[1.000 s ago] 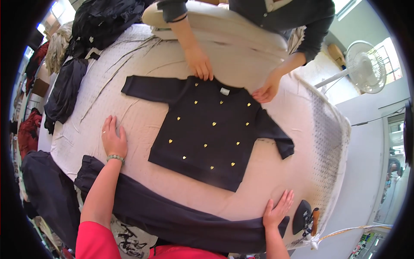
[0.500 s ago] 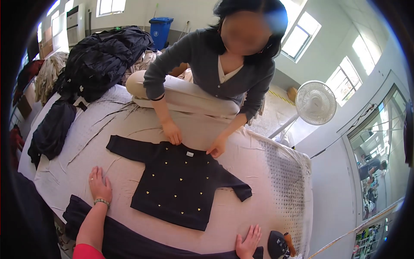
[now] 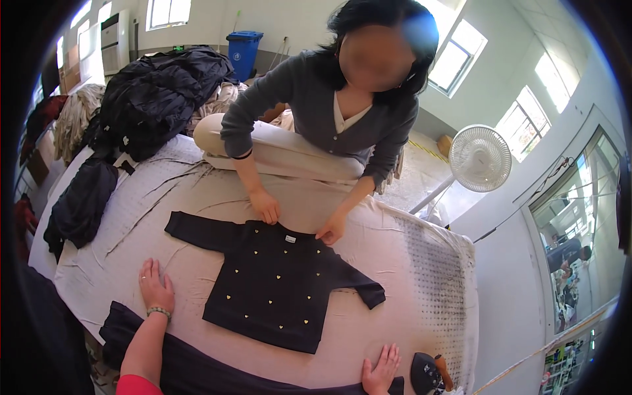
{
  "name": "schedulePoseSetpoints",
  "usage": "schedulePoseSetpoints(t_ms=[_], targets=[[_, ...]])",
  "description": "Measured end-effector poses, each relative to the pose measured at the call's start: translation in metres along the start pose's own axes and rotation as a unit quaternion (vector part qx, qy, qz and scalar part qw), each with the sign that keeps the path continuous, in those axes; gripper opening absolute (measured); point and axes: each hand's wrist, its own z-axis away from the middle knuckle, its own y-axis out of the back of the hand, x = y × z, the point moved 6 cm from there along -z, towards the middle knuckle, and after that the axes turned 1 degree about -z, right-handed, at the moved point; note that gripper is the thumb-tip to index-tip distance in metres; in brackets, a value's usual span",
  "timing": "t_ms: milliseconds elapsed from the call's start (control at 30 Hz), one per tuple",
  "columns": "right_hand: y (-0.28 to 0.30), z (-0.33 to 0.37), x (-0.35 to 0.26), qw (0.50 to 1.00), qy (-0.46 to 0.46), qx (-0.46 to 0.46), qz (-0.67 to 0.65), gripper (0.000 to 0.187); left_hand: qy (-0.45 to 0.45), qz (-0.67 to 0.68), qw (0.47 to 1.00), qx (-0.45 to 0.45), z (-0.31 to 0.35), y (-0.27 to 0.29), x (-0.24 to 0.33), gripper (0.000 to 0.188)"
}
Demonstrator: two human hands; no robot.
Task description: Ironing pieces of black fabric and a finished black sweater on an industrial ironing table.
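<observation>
A black sweatshirt (image 3: 263, 283) dotted with small gold hearts lies spread out on the cloth-covered table (image 3: 158, 230), neckline away from me. My left hand (image 3: 155, 288), with a ring and a beaded bracelet, rests flat on the cloth left of it, fingers stretched. My right hand (image 3: 380, 374) lies flat near the front edge, fingers extended, beside a dark iron (image 3: 424, 372) with a brown handle. Under my arms, along the near edge, stretches a dark garment (image 3: 204, 368). Across from me a co-worker's two hands (image 3: 266, 207) hold the sweatshirt at its neckline and shoulder.
At the far left a large heap of black garments (image 3: 158, 99) is piled, with a smaller black bundle (image 3: 82, 201) nearer. A white fan (image 3: 479, 158) stands beyond the right corner. The table's right end shows perforated mesh (image 3: 434, 296). A blue bin (image 3: 244, 54) stands behind.
Everything sits slightly shifted in the picture, as the view has moved a little. My hands and the sweatshirt stay in place; the co-worker's hands still hold the neckline.
</observation>
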Motion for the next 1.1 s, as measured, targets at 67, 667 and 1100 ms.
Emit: schedulePoseSetpoints(t_ms=[67, 667, 1100], targets=[[-0.001, 0.002, -0.003, 1.000, 0.001, -0.015, 0.009, 0.083, -0.002, -0.005, 1.000, 0.000, 0.001, -0.001, -0.001, 0.048], [0.008, -0.006, -0.010, 0.999, 0.020, -0.022, 0.018, 0.076, -0.033, -0.015, 0.999, 0.003, -0.006, -0.004, -0.006, 0.048], [0.008, -0.002, -0.010, 0.999, 0.012, -0.029, 0.029, 0.074, -0.046, -0.016, 0.999, 0.021, 0.000, 0.002, -0.001, 0.045]])
